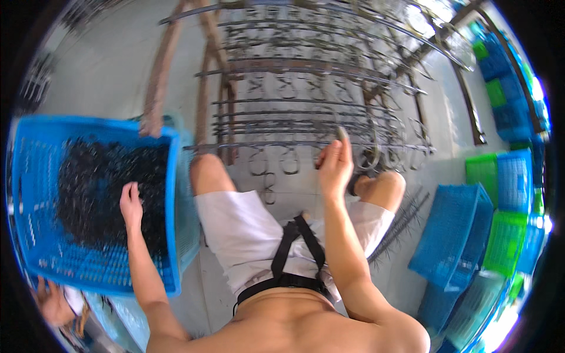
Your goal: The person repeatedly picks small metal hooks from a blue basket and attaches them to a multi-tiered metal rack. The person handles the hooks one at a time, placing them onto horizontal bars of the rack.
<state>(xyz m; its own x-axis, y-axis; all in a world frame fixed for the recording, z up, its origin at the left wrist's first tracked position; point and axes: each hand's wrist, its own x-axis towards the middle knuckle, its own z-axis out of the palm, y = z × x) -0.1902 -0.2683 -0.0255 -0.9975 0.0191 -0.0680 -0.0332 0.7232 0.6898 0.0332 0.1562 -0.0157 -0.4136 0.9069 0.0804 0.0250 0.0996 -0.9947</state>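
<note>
My left hand (132, 203) is over a blue plastic basket (112, 288) at the left, which holds a heap of small, dark, shiny pieces (88, 188). Its fingers are drawn together; whatever they pinch is too small to make out. In front of me, my right hand (336, 165) is raised at the nearest horizontal rod (253, 145) of a rack, fingers closed with the tips together. A small greyish shape shows at those fingertips, and its kind is unclear. Bent wire loops (289, 162) hang from the rod near this hand.
More rods with hanging wire pieces fill the rack behind, on brown posts (158, 76). Blue (450, 235) and green baskets (505, 241) stand stacked at the right. A dark spiky bundle (397, 229) lies on the floor beside my leg. Part of another person (56, 303) shows at lower left.
</note>
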